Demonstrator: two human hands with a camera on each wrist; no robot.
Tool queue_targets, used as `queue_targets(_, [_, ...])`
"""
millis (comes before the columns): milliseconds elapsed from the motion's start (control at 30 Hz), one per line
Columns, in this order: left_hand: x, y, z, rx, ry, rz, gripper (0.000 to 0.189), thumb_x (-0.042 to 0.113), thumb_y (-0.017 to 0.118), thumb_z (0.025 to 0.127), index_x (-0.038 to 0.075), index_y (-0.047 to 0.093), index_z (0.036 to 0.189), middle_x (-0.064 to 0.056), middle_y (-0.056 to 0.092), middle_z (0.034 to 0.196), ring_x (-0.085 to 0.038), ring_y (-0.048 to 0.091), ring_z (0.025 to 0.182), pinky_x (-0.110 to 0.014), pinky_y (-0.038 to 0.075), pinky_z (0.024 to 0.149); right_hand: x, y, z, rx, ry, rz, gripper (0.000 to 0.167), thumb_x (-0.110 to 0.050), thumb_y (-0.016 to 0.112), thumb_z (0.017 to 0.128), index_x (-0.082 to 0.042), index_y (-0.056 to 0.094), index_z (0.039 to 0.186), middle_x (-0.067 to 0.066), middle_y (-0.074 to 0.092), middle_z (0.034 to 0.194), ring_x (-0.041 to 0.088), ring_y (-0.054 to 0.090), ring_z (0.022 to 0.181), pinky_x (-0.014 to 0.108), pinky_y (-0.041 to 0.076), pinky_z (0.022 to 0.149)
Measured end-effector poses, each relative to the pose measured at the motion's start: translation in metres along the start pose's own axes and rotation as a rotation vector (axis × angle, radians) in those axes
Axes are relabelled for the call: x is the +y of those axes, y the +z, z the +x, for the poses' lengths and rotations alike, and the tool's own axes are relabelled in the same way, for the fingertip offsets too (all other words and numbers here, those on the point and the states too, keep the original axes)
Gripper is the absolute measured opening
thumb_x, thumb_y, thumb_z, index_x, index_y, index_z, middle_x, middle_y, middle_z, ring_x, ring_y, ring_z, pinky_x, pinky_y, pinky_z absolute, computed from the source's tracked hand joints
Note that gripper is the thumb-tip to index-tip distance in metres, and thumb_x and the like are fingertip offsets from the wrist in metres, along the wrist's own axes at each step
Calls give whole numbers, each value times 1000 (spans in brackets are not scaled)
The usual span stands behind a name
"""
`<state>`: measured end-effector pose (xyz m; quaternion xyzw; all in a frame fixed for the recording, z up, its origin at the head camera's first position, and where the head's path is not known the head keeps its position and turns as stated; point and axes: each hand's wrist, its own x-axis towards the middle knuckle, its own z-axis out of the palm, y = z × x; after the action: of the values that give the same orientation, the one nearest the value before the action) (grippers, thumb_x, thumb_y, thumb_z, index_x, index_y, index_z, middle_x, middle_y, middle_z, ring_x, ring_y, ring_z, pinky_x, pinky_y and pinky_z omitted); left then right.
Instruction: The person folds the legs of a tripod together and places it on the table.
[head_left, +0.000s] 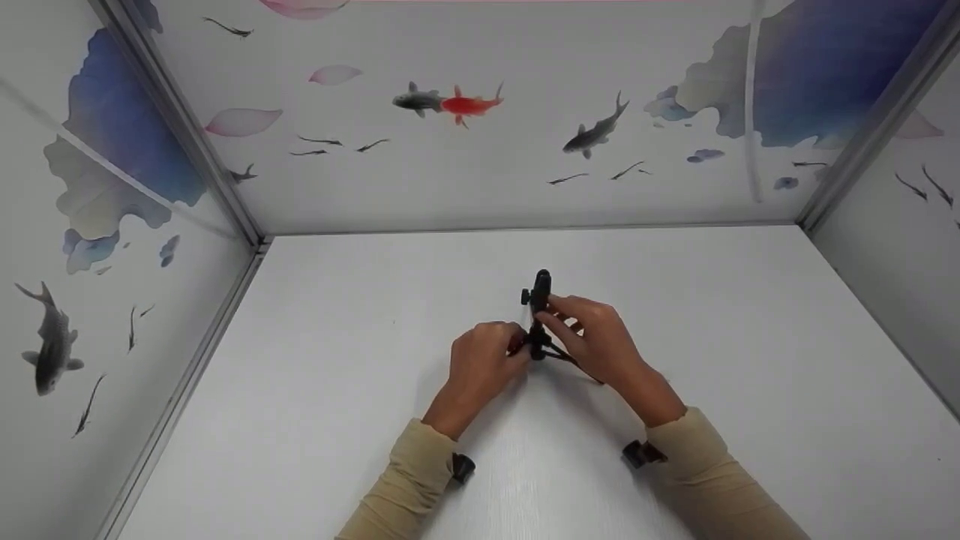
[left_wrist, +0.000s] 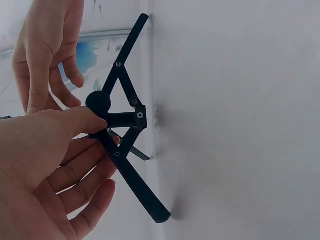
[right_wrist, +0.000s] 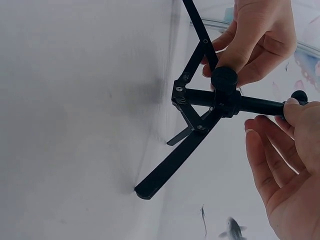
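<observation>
A small black tripod [head_left: 538, 346] stands upright near the middle of the white table, its legs spread on hinged braces. My left hand [head_left: 484, 360] grips it low down, thumb and fingers at the leg collar beside a round knob [left_wrist: 98, 102]. Higher up, my right hand [head_left: 604, 341] pinches the centre column [right_wrist: 262, 106] between thumb and fingers, close to a smaller knob [right_wrist: 299, 96] near the top. One leg [left_wrist: 142, 192] reaches down to the tabletop in the left wrist view. The tripod's top [head_left: 542, 281] rises above both hands in the head view.
White panels printed with fish and petals [head_left: 480, 150] enclose the table [head_left: 337, 337] at the back and both sides. Grey metal rails [head_left: 180, 127] run along the corners. Both sleeved forearms come in from the front, each wrist with a small black camera [head_left: 463, 468].
</observation>
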<state>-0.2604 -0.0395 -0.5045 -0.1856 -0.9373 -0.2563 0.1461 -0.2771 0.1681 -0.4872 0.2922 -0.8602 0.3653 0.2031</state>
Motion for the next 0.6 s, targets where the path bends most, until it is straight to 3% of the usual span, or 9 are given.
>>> queue_targets(600, [1, -2, -1, 43, 27, -5, 7, 20, 83, 95, 16, 86, 100, 7, 81, 84, -5, 70, 75, -23, 55, 65, -2, -2, 0, 0, -21, 0, 23, -18, 74, 105, -11, 79, 126, 2, 84, 110, 16, 80, 96, 28, 64, 67])
